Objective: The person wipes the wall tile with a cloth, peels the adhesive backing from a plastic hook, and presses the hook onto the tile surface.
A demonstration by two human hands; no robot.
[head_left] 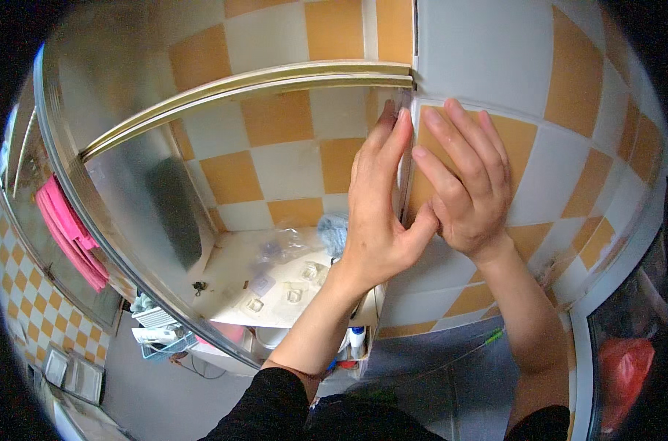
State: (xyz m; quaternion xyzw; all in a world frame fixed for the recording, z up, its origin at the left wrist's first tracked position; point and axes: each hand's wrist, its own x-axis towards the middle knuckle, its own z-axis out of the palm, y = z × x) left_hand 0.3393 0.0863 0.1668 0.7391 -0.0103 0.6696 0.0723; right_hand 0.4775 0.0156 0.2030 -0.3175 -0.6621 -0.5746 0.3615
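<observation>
Soft, even daylight; sharp centre, strong fisheye bending, black vignette at corners.

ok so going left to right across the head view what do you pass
pink cloth → frosted panel → clear packets on the shelf → left hand → right hand → red bag
</observation>
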